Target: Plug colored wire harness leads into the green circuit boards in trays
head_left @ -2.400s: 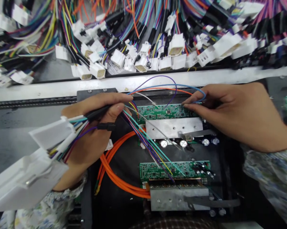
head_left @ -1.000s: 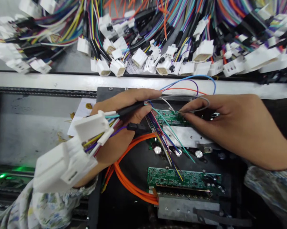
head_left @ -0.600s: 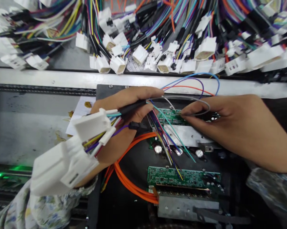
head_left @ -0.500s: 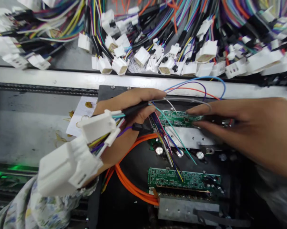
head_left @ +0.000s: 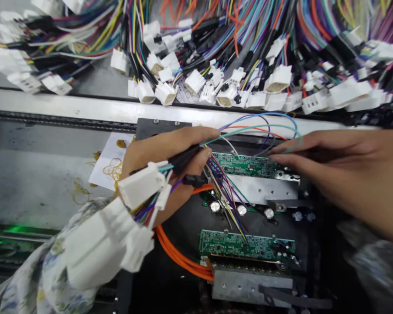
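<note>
1. The left hand (head_left: 157, 148) is gripping a black-sleeved multicoloured wire harness (head_left: 186, 159) left of the upper green rectangular circuit board (head_left: 237, 164).
2. The right hand (head_left: 353, 170) is pinching a thin teal wire (head_left: 275, 125) near that board's right end.

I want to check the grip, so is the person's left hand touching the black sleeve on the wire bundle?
Touching. The head view shows the left hand with the black sleeve pinched between its thumb and forefinger.
</note>
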Tool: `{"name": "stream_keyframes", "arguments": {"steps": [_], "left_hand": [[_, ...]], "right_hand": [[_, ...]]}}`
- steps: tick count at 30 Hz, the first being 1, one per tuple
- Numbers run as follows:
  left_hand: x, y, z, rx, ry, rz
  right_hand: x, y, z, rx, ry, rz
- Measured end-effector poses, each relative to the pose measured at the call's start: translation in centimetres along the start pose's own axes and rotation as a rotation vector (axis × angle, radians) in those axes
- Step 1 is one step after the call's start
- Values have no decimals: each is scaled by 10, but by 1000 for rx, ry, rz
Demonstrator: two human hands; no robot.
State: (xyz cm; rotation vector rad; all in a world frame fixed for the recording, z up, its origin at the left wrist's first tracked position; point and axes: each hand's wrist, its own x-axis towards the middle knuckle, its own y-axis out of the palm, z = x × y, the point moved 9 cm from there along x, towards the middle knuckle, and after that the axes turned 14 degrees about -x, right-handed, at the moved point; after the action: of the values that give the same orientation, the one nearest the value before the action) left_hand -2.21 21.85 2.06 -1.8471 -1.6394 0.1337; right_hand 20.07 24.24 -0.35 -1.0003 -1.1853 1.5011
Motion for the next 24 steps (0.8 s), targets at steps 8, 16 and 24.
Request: {"name": "stream_keyframes", "arguments": {"steps": [8,16,24], "left_hand": [[1,0,7,-125,-84,53],[0,6,8,-98,-100,78],[-1,7,14,-159,-153,74]], "right_hand": [[1,16,14,29,59,3],[-1,22,17,14,1,-6],[2,22,17,24,28,19]]}}
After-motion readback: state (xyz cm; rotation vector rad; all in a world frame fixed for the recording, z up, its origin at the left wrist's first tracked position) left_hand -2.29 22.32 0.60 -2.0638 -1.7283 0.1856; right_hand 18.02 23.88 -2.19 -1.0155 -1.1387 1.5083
